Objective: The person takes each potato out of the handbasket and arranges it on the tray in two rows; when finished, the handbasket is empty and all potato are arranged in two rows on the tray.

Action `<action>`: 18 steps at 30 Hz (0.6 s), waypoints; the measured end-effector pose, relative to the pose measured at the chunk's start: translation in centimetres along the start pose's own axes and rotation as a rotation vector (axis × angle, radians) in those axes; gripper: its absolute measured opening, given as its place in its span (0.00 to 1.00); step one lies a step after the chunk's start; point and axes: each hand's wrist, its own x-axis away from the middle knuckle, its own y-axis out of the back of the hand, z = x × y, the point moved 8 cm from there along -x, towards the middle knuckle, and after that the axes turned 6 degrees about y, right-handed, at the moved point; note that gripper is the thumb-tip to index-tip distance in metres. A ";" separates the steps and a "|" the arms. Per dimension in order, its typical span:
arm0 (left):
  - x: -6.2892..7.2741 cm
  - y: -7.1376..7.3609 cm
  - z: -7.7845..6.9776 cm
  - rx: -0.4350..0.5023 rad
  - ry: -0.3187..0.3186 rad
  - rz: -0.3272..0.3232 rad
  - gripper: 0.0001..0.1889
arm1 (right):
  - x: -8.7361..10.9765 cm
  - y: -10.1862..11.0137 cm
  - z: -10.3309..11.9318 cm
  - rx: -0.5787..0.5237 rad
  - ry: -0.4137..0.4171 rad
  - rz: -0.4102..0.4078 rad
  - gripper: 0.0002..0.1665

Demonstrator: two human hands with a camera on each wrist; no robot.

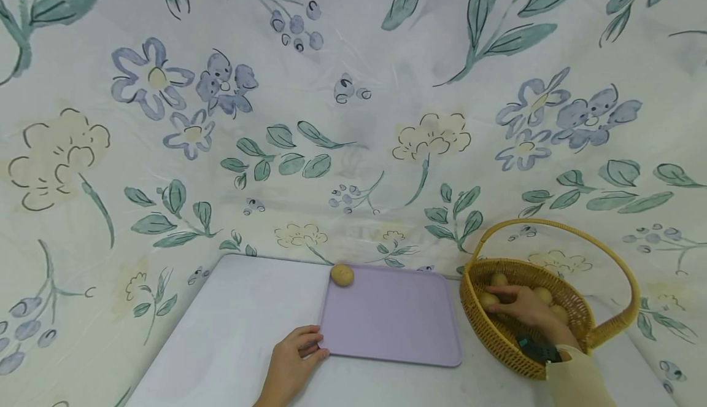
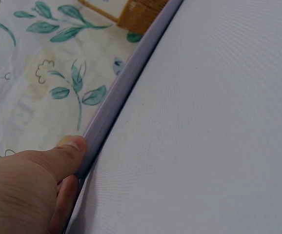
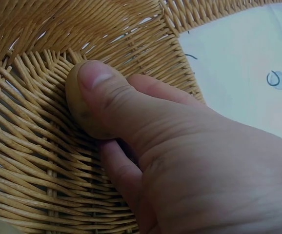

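Inside the wicker basket [image 1: 499, 347], my right hand [image 1: 527, 309] grips a potato [image 3: 77, 100] between thumb and fingers, near the basket's left wall. More potatoes [image 1: 543, 295] lie around that hand, partly hidden by it. A pale purple tray [image 1: 392, 321] lies flat, left of the basket. One potato [image 1: 342, 275] rests in its far left corner. My left hand [image 1: 293, 358] pinches the tray at its near left corner; in the left wrist view the thumb [image 2: 72, 146] lies on the rim and the fingers are partly hidden.
Under the tray is a white table [image 1: 237, 309], with its far edge just behind the tray. A floral cloth [image 1: 342, 149] hangs behind it. The basket's tall arched handle [image 1: 558, 226] rises over the right hand. A dark wrist device [image 1: 536, 350] sits at the right sleeve.
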 end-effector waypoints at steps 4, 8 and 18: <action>0.0 0.0 0.1 0.006 0.004 0.000 0.16 | 0.0 0.0 0.0 0.015 -0.004 -0.001 0.31; 0.0 0.0 0.3 0.015 0.005 -0.004 0.16 | 0.0 -0.1 -0.2 0.032 -0.011 0.003 0.31; 0.0 0.0 0.2 -0.016 -0.014 -0.024 0.16 | -0.1 0.1 0.1 0.054 0.017 -0.011 0.32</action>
